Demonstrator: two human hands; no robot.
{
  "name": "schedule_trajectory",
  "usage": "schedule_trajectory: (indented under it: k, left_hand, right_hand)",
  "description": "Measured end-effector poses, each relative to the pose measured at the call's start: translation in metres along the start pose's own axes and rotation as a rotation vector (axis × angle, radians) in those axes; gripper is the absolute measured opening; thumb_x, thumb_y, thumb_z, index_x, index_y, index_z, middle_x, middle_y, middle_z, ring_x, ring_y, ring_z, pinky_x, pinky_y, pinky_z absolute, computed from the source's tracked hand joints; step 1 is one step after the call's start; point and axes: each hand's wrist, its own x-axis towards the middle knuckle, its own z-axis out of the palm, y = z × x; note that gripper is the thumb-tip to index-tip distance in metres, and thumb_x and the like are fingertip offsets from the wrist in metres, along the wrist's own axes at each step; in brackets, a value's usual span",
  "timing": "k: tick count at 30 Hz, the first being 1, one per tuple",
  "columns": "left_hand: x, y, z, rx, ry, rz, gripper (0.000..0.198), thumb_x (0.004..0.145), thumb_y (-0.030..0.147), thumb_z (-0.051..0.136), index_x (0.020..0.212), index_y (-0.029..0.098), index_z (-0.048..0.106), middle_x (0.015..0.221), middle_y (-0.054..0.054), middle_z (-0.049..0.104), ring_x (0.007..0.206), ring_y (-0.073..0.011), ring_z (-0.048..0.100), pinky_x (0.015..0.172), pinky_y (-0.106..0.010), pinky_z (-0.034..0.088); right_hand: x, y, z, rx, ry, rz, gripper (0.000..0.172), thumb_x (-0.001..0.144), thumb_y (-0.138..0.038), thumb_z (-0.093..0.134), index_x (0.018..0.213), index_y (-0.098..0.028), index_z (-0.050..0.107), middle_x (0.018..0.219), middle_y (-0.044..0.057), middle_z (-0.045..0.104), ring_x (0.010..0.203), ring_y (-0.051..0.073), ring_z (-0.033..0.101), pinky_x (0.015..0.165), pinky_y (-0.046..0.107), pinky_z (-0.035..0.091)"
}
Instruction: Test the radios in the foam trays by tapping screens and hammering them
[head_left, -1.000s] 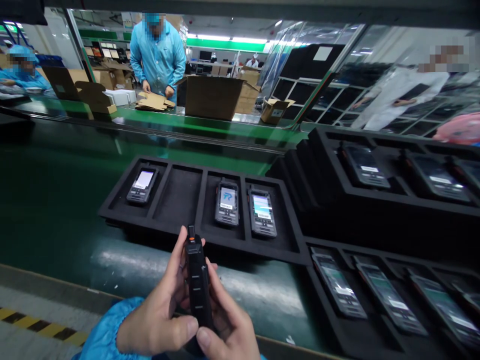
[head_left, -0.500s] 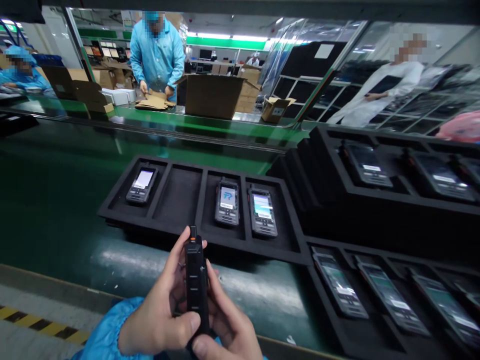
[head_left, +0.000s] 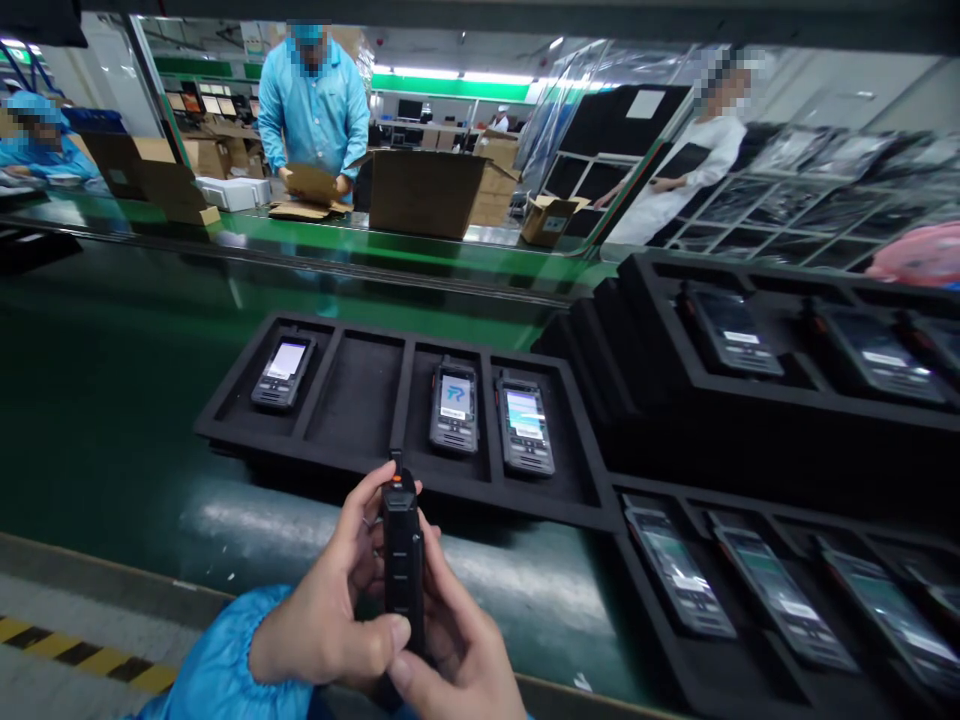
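Between my two hands a black handheld radio (head_left: 403,560) stands upright, its back or side turned to me and its short antenna up. An orange mark shows at its top. My left hand (head_left: 337,600) wraps round it from the left, thumb low on the casing. From the right, my right hand (head_left: 465,625) grips it with its thumb near the bottom. Just beyond lies a black foam tray (head_left: 360,400). It holds a lit radio (head_left: 284,370) at the left, another radio (head_left: 454,405) showing a logo, and a third radio (head_left: 526,422) at the right; the second compartment holds none.
Stacked foam trays (head_left: 622,370) with radios rise at the right, and another tray (head_left: 660,650) of radios lies nearer. Across the green belt (head_left: 112,340), a co-worker (head_left: 313,105) handles cardboard beside a large carton (head_left: 424,195). A person in white (head_left: 682,175) is farther back.
The radio and both my hands have shifted slightly right, and the radio has turned a little. The co-worker has lifted a piece of cardboard. The person in white has moved left.
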Motion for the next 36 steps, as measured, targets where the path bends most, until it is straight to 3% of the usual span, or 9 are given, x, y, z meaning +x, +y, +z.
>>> schedule_trajectory:
  k: [7, 14, 18, 23, 28, 30, 32, 34, 36]
  left_hand:
    - [-0.005, 0.001, -0.003, 0.050, -0.120, -0.013, 0.090, 0.067, 0.011, 0.068, 0.141, 0.039, 0.026, 0.141, -0.008, 0.039, 0.128, -0.0316, 0.041, 0.105, -0.051, 0.036]
    - [-0.004, 0.007, 0.006, 0.002, -0.140, -0.005, 0.081, 0.071, 0.023, 0.074, 0.138, 0.041, 0.031, 0.138, -0.009, 0.043, 0.124, -0.0321, 0.046, 0.099, -0.049, 0.042]
    - [-0.005, 0.005, 0.004, 0.006, -0.141, -0.009, 0.084, 0.074, 0.026, 0.074, 0.140, 0.043, 0.026, 0.141, -0.010, 0.038, 0.120, -0.0312, 0.049, 0.097, -0.048, 0.043]
    - [-0.002, 0.004, 0.005, -0.035, -0.040, -0.043, 0.087, 0.073, 0.031, 0.077, 0.140, 0.048, 0.023, 0.142, -0.006, 0.036, 0.115, -0.0265, 0.053, 0.097, -0.045, 0.043]
    - [0.004, 0.000, 0.006, -0.088, 0.088, 0.002, 0.083, 0.075, 0.045, 0.075, 0.140, 0.045, 0.024, 0.132, -0.008, 0.043, 0.107, -0.0261, 0.057, 0.086, -0.040, 0.051]
    - [0.000, -0.002, -0.001, 0.104, 0.129, 0.045, 0.082, 0.077, 0.054, 0.068, 0.142, 0.043, 0.019, 0.140, -0.010, 0.035, 0.120, -0.0314, 0.048, 0.094, -0.046, 0.048]
    - [-0.006, 0.000, -0.010, 0.501, 0.180, 0.152, 0.088, 0.074, 0.058, 0.068, 0.144, 0.042, 0.017, 0.151, -0.010, 0.017, 0.136, -0.0369, 0.028, 0.105, -0.055, 0.037]
    - [-0.014, 0.005, -0.017, 0.960, 0.180, 0.354, 0.090, 0.071, 0.052, 0.073, 0.143, 0.041, 0.021, 0.156, -0.007, 0.002, 0.142, -0.0394, 0.007, 0.110, -0.062, 0.024]
    - [-0.020, 0.012, -0.019, 1.296, 0.111, 0.569, 0.080, 0.073, 0.037, 0.076, 0.139, 0.040, 0.032, 0.156, -0.004, 0.001, 0.142, -0.0390, 0.001, 0.110, -0.067, 0.014]
  right_hand:
    - [0.002, -0.010, -0.001, -0.018, 0.049, 0.104, 0.093, 0.055, -0.029, 0.086, 0.138, -0.027, 0.045, 0.139, 0.006, 0.050, 0.119, 0.026, 0.056, 0.096, 0.031, 0.048]
    - [0.002, -0.007, -0.001, 0.014, 0.109, 0.045, 0.085, 0.045, -0.010, 0.082, 0.122, -0.038, 0.060, 0.124, -0.008, 0.063, 0.117, 0.027, 0.057, 0.093, 0.024, 0.049]
    - [0.002, -0.006, -0.002, 0.013, 0.115, -0.016, 0.079, 0.049, -0.022, 0.087, 0.121, -0.040, 0.060, 0.132, -0.007, 0.057, 0.122, 0.027, 0.053, 0.095, 0.024, 0.047]
    - [0.006, -0.011, -0.007, -0.035, -0.027, -0.009, 0.076, 0.065, -0.041, 0.081, 0.133, -0.031, 0.050, 0.135, 0.003, 0.055, 0.118, 0.024, 0.057, 0.096, 0.030, 0.047]
    - [0.007, -0.016, -0.010, 0.073, -0.215, 0.071, 0.082, 0.072, -0.038, 0.079, 0.141, -0.035, 0.035, 0.147, 0.000, 0.038, 0.135, 0.020, 0.037, 0.109, 0.035, 0.033]
    - [0.004, -0.016, -0.013, 0.129, -0.216, 0.103, 0.082, 0.069, -0.036, 0.081, 0.139, -0.035, 0.039, 0.148, 0.000, 0.037, 0.135, 0.021, 0.036, 0.107, 0.035, 0.036]
    - [0.001, -0.014, -0.019, 0.139, -0.183, 0.147, 0.077, 0.069, -0.040, 0.081, 0.136, -0.034, 0.044, 0.144, 0.002, 0.044, 0.125, 0.023, 0.050, 0.097, 0.033, 0.046]
    - [-0.002, -0.009, -0.026, 0.116, -0.218, 0.183, 0.079, 0.067, -0.045, 0.080, 0.136, -0.035, 0.044, 0.130, 0.003, 0.059, 0.100, 0.020, 0.066, 0.082, 0.028, 0.054]
    - [-0.002, -0.004, -0.032, 0.100, -0.277, 0.220, 0.084, 0.064, -0.050, 0.080, 0.138, -0.038, 0.041, 0.116, 0.000, 0.067, 0.078, 0.017, 0.070, 0.073, 0.026, 0.056]
